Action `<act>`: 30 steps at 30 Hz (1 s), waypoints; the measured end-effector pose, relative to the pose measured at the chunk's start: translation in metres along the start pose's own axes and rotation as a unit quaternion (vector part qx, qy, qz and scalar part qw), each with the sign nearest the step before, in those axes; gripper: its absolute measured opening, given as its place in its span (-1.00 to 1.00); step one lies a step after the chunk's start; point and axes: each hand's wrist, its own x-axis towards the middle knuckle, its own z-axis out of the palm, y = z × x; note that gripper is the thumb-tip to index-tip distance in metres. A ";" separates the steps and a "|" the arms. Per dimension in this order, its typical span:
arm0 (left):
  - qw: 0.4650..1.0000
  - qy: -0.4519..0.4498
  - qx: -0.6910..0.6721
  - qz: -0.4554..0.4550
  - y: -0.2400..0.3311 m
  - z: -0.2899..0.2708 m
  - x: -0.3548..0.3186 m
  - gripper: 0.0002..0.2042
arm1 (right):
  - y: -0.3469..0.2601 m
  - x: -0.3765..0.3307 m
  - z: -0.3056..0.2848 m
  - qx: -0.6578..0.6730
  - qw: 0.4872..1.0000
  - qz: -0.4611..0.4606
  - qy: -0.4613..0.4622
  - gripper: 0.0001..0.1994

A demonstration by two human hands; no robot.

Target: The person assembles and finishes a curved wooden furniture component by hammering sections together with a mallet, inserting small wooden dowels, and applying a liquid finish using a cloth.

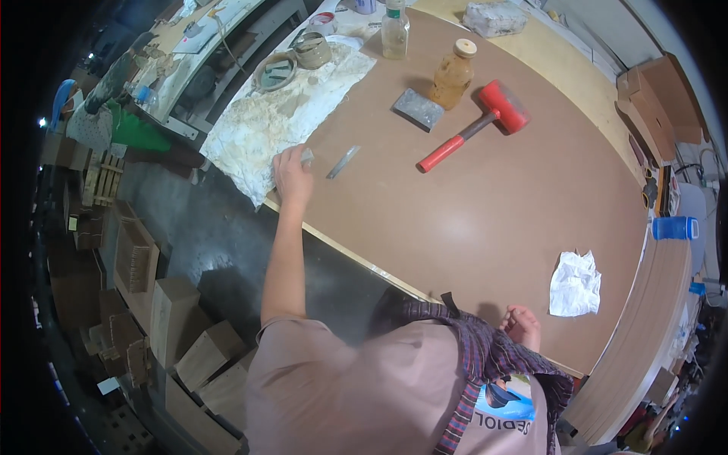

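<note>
My left hand (292,174) reaches out to the near edge of a crumpled whitish sheet (280,117) on the brown board table (470,220) and pinches a small pale piece at its edge. A thin grey metal strip (343,161) lies just right of that hand. My right hand (522,326) rests with curled fingers on the table's near edge, holding nothing, close to a crumpled white cloth (575,283).
A red-headed mallet (478,125), a grey block (418,108), an amber bottle (453,73) and a clear bottle (395,30) stand farther back. Tape rolls (292,61) lie on the sheet. Wooden blocks (182,334) are stacked on the floor at left; a blue cup (673,227) sits at right.
</note>
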 end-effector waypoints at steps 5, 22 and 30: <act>0.993 0.010 -0.111 0.025 0.069 -0.018 -0.009 -0.67 | 0.004 -0.001 -0.002 -0.071 0.995 -0.076 -0.005 -0.88; 0.644 -0.257 -0.545 0.471 0.442 -0.045 -0.263 -0.56 | 0.009 -0.077 -0.115 0.007 0.950 -0.287 0.124 -0.77; 0.626 -0.371 -0.459 0.510 0.524 -0.050 -0.380 -0.59 | 0.026 -0.113 -0.270 -0.129 0.936 -0.278 0.172 -0.90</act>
